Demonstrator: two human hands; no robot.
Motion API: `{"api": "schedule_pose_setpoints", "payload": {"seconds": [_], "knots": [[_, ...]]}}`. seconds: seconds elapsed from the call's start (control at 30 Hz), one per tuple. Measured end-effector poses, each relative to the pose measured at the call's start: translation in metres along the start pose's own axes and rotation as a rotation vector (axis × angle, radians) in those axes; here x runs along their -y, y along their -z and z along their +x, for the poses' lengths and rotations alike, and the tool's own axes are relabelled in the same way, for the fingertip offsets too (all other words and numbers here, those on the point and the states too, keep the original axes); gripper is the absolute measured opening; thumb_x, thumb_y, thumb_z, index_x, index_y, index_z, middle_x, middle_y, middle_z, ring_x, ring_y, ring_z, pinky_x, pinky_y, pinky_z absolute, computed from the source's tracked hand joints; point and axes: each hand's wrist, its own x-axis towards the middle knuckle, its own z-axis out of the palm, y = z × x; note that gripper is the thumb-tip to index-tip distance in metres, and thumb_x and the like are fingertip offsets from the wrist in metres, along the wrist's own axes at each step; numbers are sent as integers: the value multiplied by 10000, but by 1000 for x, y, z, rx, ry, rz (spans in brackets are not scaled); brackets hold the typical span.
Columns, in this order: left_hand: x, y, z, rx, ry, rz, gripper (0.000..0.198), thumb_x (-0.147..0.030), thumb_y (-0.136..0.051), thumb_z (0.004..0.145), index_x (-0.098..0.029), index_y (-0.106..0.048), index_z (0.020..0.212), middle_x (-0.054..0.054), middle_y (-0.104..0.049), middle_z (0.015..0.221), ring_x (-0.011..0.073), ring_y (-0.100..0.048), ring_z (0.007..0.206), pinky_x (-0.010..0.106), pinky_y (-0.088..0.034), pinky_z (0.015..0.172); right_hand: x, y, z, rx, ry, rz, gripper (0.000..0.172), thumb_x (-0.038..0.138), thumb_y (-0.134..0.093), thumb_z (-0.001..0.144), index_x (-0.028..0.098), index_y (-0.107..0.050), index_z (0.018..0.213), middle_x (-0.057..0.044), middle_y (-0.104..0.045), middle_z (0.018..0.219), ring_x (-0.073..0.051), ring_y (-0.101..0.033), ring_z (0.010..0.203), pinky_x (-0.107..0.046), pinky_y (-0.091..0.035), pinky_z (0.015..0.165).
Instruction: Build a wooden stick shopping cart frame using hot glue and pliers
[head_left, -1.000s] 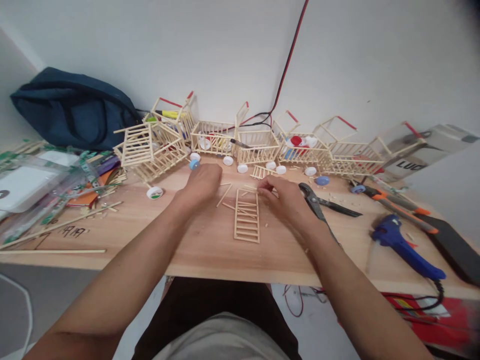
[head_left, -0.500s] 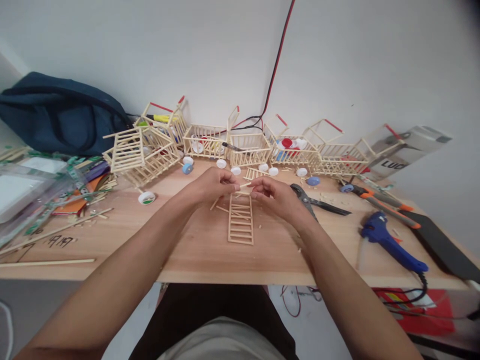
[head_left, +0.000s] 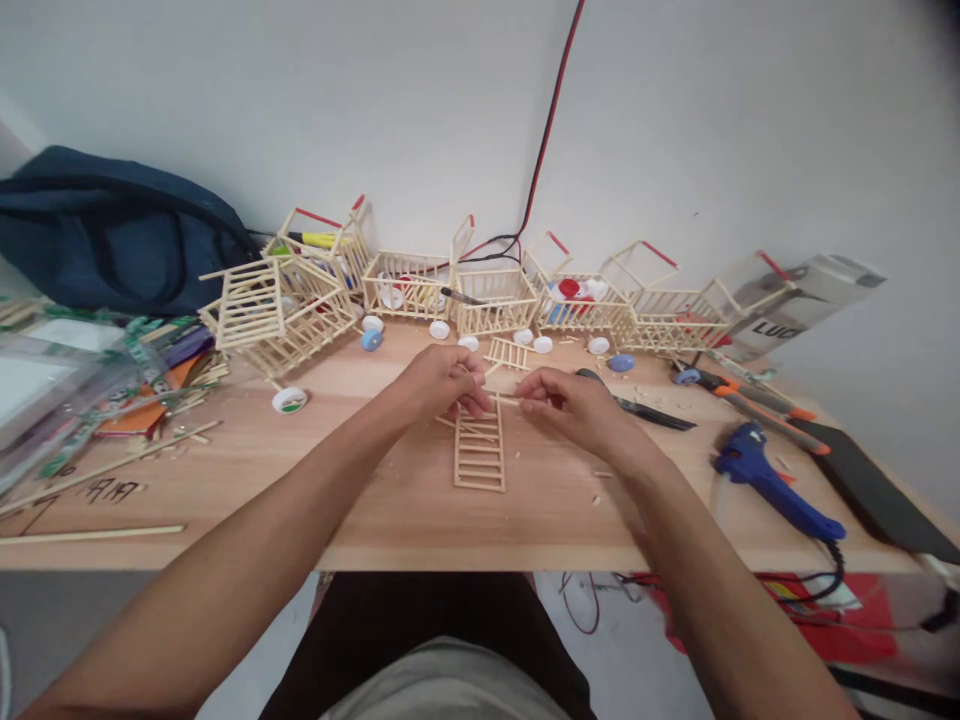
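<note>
Frame of sticks [head_left: 480, 462] lay on table [head_left: 555, 520], long axis pointing away from person. Left hand [head_left: 448, 382] hung over frame's far left corner, grip unclear; right hand [head_left: 561, 402], beside frame's far right corner, pinched short stick [head_left: 508, 400]. Hands apart, left nearer frame.

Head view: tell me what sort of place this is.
Probably a small craft workspace: a blue glue gun lies on the wooden table, small stick carts line its back, and a ladder-like stick frame lies near the hands.
</note>
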Motion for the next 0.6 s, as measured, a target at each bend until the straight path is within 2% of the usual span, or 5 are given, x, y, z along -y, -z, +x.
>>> {"api": "schedule_pose_setpoints", "payload": {"seconds": [0.1, 0.27, 0.37, 0.5, 0.6], "knots": [[-5, 2, -3, 109, 60, -209, 189, -239, -639, 834, -148, -488, 767, 107, -748, 800, 137, -700, 650, 182, -428, 522, -4, 9, -18, 43, -92, -95, 54, 228, -588, 808, 199, -627, 784, 19, -615, 667, -124, -498, 597, -245, -344, 574], [-6, 5, -4, 242, 99, -345, 300, -345, -733, 771, -149, -509, 805, 129, -747, 881, 161, -712, 769, 211, -459, 606, -4, 9, -41, 34, -16, -199, 89, 161, -545, 832, 199, -587, 763, -16, -648, 767, -161, -560, 712, -277, -390, 667], [-2, 4, -2, 219, 50, -303, 274, -317, -754, 745, -136, -560, 814, 111, -737, 931, 143, -690, 796, 222, -475, 655, -4, 6, -45, 5, 13, -209, 86, 173, -539, 856, 201, -589, 792, -28, -648, 796, -181, -572, 773, -296, -403, 704], [2, -2, -2, 108, -25, -190, 212, -281, -744, 743, -124, -616, 804, 48, -713, 830, 70, -598, 651, 202, -454, 627, 0, 8, -47, -31, -48, -96, 84, 236, -552, 872, 207, -612, 820, -21, -653, 795, -166, -564, 721, -286, -405, 659], [3, -10, -4, 149, -34, -176, 219, -290, -738, 744, -128, -601, 797, 50, -720, 809, 77, -607, 632, 204, -451, 608, 12, 14, -44, -42, -74, 9, 119, 292, -554, 877, 209, -634, 843, -21, -661, 791, -156, -554, 687, -279, -398, 619]]}}
